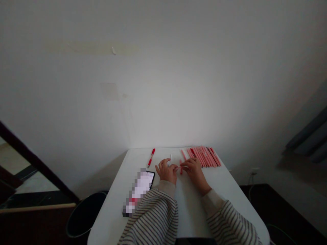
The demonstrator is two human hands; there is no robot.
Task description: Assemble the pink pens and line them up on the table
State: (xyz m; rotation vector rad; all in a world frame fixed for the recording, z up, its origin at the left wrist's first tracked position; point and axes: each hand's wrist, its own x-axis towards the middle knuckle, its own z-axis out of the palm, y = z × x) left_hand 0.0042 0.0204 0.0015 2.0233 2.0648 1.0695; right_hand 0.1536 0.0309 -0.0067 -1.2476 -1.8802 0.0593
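Note:
My left hand [166,170] and my right hand [194,170] meet over the middle of a white table [230,190]. Both pinch a small red pen piece [181,167] between their fingertips. A thin white part [170,159] stands up just behind my left hand's fingers. Several red pens [204,156] lie side by side in a row at the far right of the table, just beyond my right hand. One single red pen [151,157] lies apart at the far left.
A phone [141,190] lies on the table by my left sleeve. A dark round bin [84,214] stands on the floor left of the table. A pale wall rises right behind the table's far edge.

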